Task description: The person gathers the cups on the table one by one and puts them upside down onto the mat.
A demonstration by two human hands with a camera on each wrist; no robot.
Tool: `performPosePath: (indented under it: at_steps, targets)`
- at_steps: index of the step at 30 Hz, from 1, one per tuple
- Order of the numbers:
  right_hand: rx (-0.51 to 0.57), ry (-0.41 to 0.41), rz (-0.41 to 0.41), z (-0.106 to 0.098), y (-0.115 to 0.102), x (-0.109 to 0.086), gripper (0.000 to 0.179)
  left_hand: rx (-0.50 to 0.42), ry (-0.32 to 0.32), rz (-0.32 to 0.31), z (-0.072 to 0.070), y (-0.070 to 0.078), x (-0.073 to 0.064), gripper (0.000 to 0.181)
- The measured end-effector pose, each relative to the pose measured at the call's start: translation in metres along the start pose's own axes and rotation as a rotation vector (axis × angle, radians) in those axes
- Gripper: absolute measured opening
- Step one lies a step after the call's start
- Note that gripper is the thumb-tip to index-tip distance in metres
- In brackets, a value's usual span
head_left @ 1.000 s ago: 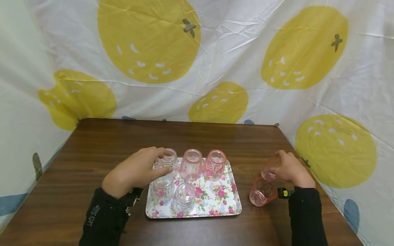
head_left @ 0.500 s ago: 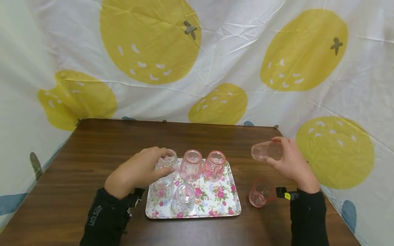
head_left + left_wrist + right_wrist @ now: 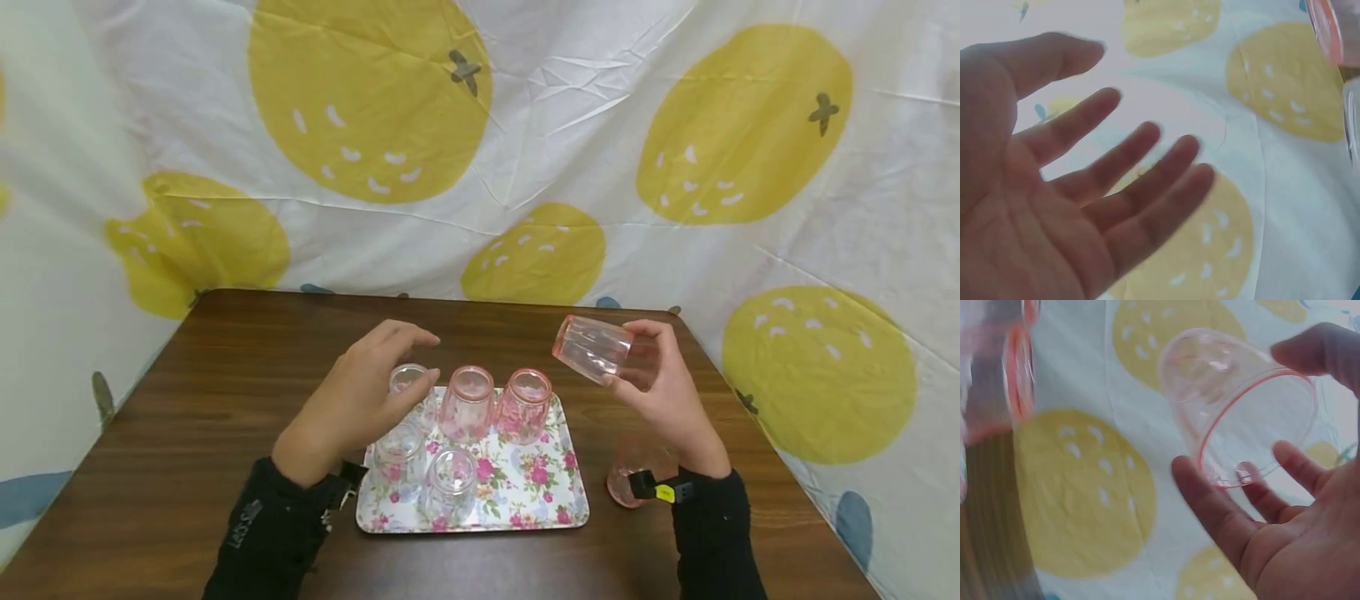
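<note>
My right hand (image 3: 663,387) holds a pink glass (image 3: 592,346) by its rim end, tilted on its side above the table to the right of the tray. In the right wrist view, thumb and fingers pinch the glass (image 3: 1210,394) near its open mouth. With fingers spread and nothing held, my left hand (image 3: 356,396) hovers by the clear glass (image 3: 408,379) at the tray's back left. Two pink glasses (image 3: 468,404) (image 3: 525,406) stand upside down along the back of the floral tray (image 3: 525,500). Two more clear glasses (image 3: 397,450) (image 3: 452,483) stand nearer its front left.
Another pink glass (image 3: 624,483) stands on the brown wooden table (image 3: 300,350) right of the tray, partly covered by my right wrist. A white cloth (image 3: 540,125) with yellow fruit prints hangs behind and beside the table.
My right hand has lifted the pink glass from beside the other one and carried it up and left towards the tray. My left hand has risen off the back-left clear glass.
</note>
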State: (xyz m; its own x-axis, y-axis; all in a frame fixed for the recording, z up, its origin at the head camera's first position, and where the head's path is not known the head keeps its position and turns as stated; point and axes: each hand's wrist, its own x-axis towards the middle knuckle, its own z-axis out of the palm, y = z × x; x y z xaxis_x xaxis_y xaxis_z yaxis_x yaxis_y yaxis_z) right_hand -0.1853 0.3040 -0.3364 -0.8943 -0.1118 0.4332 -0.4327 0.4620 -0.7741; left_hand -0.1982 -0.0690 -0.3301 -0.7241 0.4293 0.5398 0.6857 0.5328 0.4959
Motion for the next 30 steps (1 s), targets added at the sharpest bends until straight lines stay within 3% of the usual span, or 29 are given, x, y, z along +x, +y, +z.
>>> performPosePath:
  at_steps: [3, 6, 8, 12, 16, 19, 23, 30]
  targets:
    - [0.168, -0.022, -0.050, 0.014, 0.001, 0.001, 0.063, -0.040, 0.090, 0.048, 0.006, 0.003, 0.003, 0.034]
    - [0.343, -0.068, -0.109, 0.028, 0.003, 0.000, 0.063, -0.082, 0.136, 0.081, 0.013, 0.007, 0.004, 0.036]
    - [0.445, -0.109, -0.137, 0.037, 0.004, -0.001, 0.063, -0.105, 0.130, 0.086, 0.017, 0.009, 0.005, 0.041]
    - [0.584, -0.208, -0.147, 0.056, 0.004, -0.003, 0.059, -0.193, 0.051, 0.055, 0.028, 0.011, 0.005, 0.051]
    - [0.644, -0.291, -0.155, 0.072, 0.003, -0.004, 0.057, -0.281, -0.025, 0.015, 0.039, 0.014, 0.007, 0.059]
    - [0.662, -0.339, -0.164, 0.081, 0.003, -0.005, 0.058, -0.297, -0.041, 0.000, 0.044, 0.016, 0.007, 0.061]
    - [0.679, -0.374, -0.183, 0.090, 0.003, -0.005, 0.059, -0.290, -0.019, 0.007, 0.047, 0.016, 0.006, 0.055]
    - [0.663, -0.400, -0.116, 0.090, 0.002, -0.006, 0.068, -0.239, 0.029, 0.053, 0.046, 0.014, 0.006, 0.045]
